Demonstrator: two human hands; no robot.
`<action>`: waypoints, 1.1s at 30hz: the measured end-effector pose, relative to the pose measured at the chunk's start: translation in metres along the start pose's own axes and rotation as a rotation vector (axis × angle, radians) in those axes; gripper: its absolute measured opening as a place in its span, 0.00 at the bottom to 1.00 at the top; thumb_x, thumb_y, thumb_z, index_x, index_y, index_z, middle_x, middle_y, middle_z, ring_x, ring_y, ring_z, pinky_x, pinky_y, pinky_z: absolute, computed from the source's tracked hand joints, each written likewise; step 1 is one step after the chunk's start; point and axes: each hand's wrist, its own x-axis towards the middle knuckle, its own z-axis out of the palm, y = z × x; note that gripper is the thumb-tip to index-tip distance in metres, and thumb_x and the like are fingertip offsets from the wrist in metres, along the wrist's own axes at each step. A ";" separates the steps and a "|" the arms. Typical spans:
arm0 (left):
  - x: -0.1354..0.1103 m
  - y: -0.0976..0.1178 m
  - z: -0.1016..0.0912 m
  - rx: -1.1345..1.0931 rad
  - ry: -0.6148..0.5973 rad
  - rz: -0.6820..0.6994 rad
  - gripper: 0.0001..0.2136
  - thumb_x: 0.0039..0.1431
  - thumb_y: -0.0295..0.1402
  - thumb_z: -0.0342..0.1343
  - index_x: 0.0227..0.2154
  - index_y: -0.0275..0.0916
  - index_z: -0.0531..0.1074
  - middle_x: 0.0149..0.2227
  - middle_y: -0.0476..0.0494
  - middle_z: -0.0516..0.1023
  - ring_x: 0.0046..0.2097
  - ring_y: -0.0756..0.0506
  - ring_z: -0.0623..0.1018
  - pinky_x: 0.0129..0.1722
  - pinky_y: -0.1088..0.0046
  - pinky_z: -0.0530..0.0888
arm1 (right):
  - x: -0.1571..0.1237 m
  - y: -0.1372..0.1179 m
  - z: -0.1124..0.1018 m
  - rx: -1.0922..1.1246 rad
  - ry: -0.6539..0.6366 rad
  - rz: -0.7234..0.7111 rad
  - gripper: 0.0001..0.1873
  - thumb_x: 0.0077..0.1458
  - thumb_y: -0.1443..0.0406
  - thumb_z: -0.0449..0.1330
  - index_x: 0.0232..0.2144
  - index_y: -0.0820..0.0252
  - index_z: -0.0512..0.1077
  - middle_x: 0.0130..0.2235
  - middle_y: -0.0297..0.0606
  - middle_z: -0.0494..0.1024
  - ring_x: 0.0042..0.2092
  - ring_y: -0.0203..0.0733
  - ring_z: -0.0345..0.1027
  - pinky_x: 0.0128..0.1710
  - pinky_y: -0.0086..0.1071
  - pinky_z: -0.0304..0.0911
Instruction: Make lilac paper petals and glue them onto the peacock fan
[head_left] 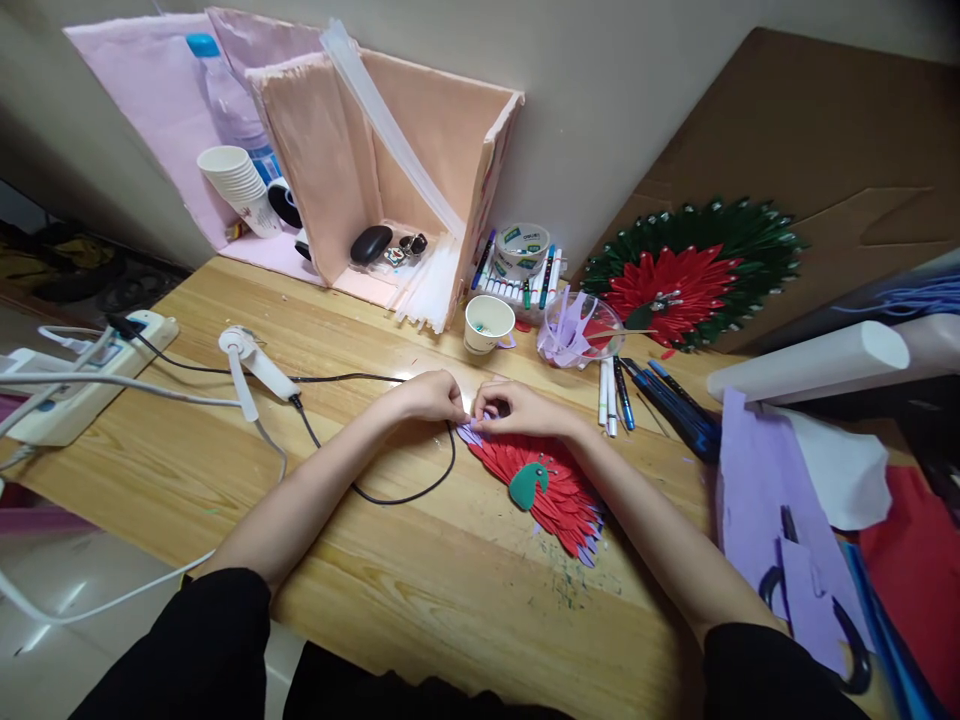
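Note:
A red paper peacock fan [544, 478] with a green peacock body [529, 483] glued on it lies flat on the wooden table [420, 570]. Purple paper feathers [474, 432] stick out along its upper left edge and lower right edge. My left hand [431, 396] and my right hand [516, 408] meet at that upper left edge, fingers pinched together on a small purple feather piece. Both forearms rest over the table.
A glue gun [255, 364] with a black cord [405, 490] lies left of my hands, a power strip [75, 385] further left. Behind are a paper cup [487, 324], pens [613, 390], a tape roll [523, 246], a finished red-green fan [686, 275], a pink box [390, 170]. Purple sheets and scissors [795, 570] lie right.

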 end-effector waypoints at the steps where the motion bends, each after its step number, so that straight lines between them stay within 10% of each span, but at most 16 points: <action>1: 0.001 -0.001 0.001 0.009 0.011 0.001 0.12 0.39 0.41 0.58 0.21 0.35 0.74 0.20 0.50 0.71 0.24 0.51 0.67 0.23 0.76 0.58 | 0.000 0.000 0.001 -0.012 0.007 0.001 0.09 0.48 0.60 0.60 0.27 0.61 0.70 0.25 0.30 0.65 0.30 0.34 0.57 0.31 0.28 0.54; 19: 0.001 -0.001 0.005 0.046 0.033 0.032 0.10 0.42 0.37 0.55 0.22 0.35 0.74 0.21 0.50 0.73 0.25 0.50 0.68 0.23 0.77 0.59 | -0.006 -0.013 0.001 -0.059 0.068 0.063 0.06 0.47 0.64 0.59 0.29 0.60 0.66 0.28 0.30 0.64 0.29 0.34 0.57 0.30 0.27 0.55; 33: -0.007 0.002 -0.007 0.105 0.091 0.002 0.13 0.43 0.42 0.56 0.23 0.35 0.76 0.21 0.47 0.74 0.26 0.49 0.69 0.25 0.76 0.59 | -0.019 -0.041 0.047 -0.510 0.408 0.192 0.02 0.48 0.69 0.56 0.28 0.60 0.65 0.32 0.39 0.69 0.38 0.43 0.58 0.38 0.34 0.55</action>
